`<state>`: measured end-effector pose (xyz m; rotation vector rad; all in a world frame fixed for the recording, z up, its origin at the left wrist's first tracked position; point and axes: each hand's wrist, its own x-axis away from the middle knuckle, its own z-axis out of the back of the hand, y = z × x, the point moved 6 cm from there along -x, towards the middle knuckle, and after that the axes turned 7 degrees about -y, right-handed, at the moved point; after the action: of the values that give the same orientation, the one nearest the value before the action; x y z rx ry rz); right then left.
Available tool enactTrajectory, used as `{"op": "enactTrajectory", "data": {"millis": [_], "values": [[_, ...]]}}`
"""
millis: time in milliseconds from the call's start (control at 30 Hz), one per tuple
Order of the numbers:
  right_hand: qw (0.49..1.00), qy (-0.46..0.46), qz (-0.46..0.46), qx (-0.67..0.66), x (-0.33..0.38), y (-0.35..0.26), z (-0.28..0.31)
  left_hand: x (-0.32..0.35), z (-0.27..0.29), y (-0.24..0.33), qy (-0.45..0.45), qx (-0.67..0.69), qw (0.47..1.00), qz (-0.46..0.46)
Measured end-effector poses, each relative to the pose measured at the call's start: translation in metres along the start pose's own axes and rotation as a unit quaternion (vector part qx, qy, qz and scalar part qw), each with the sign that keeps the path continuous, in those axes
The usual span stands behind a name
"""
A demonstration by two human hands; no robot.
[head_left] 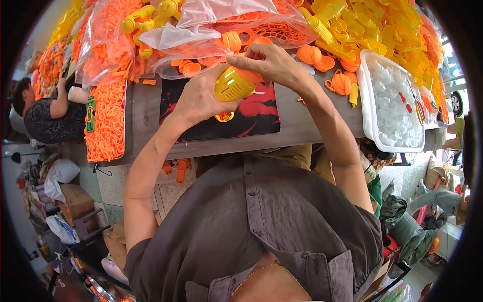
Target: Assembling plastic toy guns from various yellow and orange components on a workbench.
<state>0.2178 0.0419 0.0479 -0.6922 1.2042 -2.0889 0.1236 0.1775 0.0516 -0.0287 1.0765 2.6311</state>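
Note:
My left hand is wrapped round a yellow slotted plastic housing, tilted above a black and red mat. At its upper end sits an orange plastic part. Over that end my right hand is bent, with its fingers closed on the orange part; the fingertips are partly hidden. A thin whitish piece sticks out at the housing's right side. Below the left hand shows a yellow rounded end, and whether it belongs to the same housing I cannot tell.
A tray of small orange rings stands left of the mat. On the right is a white tray of translucent pieces and a red-handled tool. Yellow parts and plastic bags crowd the back. Another person sits at far left.

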Motion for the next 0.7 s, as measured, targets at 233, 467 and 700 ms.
{"op": "enactTrajectory", "data": {"millis": [233, 467, 700], "values": [[0.997, 0.031, 0.076, -0.005, 0.003, 0.000, -0.004, 0.001, 0.003, -0.005, 0.007, 0.032, 0.999, 0.015], [1.000, 0.004, 0.021, 0.000, 0.008, -0.007, -0.004, 0.005, 0.002, -0.002, 0.026, -0.002, 0.999, -0.017], [0.993, -0.018, 0.071, 0.092, 0.008, -0.021, -0.009, 0.008, 0.002, -0.001, 0.025, -0.008, 1.000, -0.007]]}}
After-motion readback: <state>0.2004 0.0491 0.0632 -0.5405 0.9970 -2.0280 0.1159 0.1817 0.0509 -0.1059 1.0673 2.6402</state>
